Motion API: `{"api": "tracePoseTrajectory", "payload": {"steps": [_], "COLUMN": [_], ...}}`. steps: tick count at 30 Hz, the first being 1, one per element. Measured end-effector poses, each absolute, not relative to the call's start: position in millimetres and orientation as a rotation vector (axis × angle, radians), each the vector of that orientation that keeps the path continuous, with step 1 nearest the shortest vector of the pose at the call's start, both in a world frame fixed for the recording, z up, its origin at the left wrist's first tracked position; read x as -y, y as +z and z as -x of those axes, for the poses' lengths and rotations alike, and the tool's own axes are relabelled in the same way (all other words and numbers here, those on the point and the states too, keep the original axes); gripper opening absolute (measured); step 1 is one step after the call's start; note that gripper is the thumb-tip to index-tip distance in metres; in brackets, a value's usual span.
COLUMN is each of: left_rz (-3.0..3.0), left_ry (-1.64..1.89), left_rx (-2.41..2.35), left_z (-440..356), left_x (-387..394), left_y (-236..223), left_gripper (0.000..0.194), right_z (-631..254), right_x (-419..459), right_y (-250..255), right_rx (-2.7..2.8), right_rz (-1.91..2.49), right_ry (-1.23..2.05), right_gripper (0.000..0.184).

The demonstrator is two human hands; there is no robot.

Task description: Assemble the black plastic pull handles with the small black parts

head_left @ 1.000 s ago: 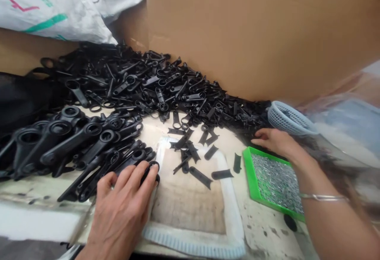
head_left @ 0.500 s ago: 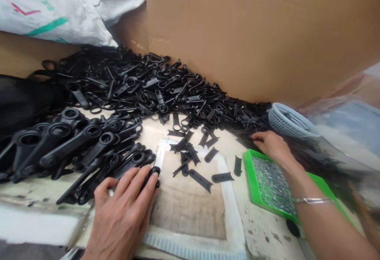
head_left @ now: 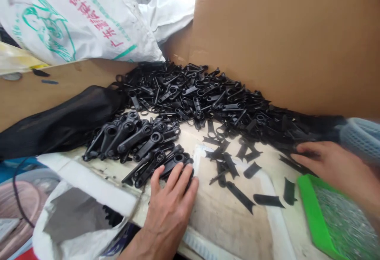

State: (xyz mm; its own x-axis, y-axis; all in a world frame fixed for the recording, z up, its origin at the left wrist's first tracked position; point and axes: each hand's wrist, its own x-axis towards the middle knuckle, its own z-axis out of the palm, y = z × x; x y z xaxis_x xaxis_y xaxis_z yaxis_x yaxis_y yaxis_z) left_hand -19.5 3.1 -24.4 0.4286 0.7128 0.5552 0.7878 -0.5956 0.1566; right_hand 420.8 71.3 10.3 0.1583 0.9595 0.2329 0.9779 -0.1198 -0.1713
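My left hand (head_left: 170, 204) lies flat with fingers stretched out on the near end of a pile of thick black lever arms (head_left: 139, 141), its fingertips on one black ring-ended part (head_left: 178, 162). My right hand (head_left: 332, 165) reaches palm down to the edge of a large heap of thin black plastic parts (head_left: 213, 97), fingers extended and touching them; it is slightly blurred. A green tray (head_left: 308, 200) of small metal pins sits just under my right wrist. Several loose flat black pieces (head_left: 237, 173) lie on a worn white pad (head_left: 219, 212) between the hands.
A tall cardboard wall (head_left: 282, 38) stands behind the heap. A printed white sack (head_left: 77, 18) lies at the back left, a black bag (head_left: 59, 121) at the left. A pale mesh basket (head_left: 362, 137) sits at the right edge. A plastic bag (head_left: 74, 220) hangs below the table's front edge.
The view has swung left and up, showing more of the sack and the floor side. My left hand stays on the lever pile; my right hand stays at the heap's edge.
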Motion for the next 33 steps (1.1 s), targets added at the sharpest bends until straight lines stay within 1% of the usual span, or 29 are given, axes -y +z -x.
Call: {"api": "tracePoseTrajectory", "payload": {"steps": [2,4,6,8,11,14,17,18,21,22,25,27,29,30,31,33], "left_rz": [2.521,2.492,2.477,2.471,2.478,2.47,2.418,2.406,2.393,2.396,2.413,2.461,2.547,2.608,2.689,2.906], "left_ry": [-0.863,-0.843,-0.831,-0.845,-0.865,-0.886,-0.925,-0.924,-0.885,-0.861,-0.826,-0.848,-0.965,-1.082,-1.231,-1.587], "left_rx": [1.341,1.33,1.328,1.327,1.323,1.315,1.278,1.266,1.28,1.289,1.3,1.306,1.317,1.332,1.372,1.592], "left_z": [18,16,15,16,18,19,17,16,15,15,17,19,20,20,19,16], "left_x": [-5,-6,-6,-6,-7,-8,-8,-8,-7,-7,-6,-6,-4,-3,-2,0], "left_y": [-26,-27,-29,-30,-31,-33,-32,-31,-27,-26,-23,-20,-14,-9,-4,8], "left_gripper": [0.03,0.029,0.028,0.027,0.026,0.026,0.023,0.022,0.019,0.019,0.017,0.017,0.019,0.021,0.023,0.03], "right_z": [-387,-352,-324,-303,-278,-245,-206,-195,-175,-175,-191,-208,-223,-227,-227,-218], "right_x": [-78,-86,-94,-103,-119,-143,-168,-174,-185,-185,-177,-161,-133,-115,-94,-48], "right_y": [13,14,15,17,26,32,27,23,17,18,31,46,59,64,67,63], "right_rx": [1.948,2.094,2.208,2.277,2.289,2.267,2.239,2.216,2.13,2.099,1.956,1.823,1.698,1.654,1.631,1.689], "right_rz": [2.059,1.896,1.796,1.769,1.795,1.765,1.699,1.688,1.653,1.634,1.56,1.528,1.526,1.534,1.536,1.497], "right_ry": [-0.013,0.168,0.263,0.28,0.213,0.181,0.245,0.271,0.4,0.47,0.703,0.787,0.793,0.753,0.694,0.413], "right_gripper": [0.029,0.032,0.031,0.028,0.025,0.028,0.036,0.035,0.015,0.014,0.028,0.036,0.038,0.036,0.033,0.018]}}
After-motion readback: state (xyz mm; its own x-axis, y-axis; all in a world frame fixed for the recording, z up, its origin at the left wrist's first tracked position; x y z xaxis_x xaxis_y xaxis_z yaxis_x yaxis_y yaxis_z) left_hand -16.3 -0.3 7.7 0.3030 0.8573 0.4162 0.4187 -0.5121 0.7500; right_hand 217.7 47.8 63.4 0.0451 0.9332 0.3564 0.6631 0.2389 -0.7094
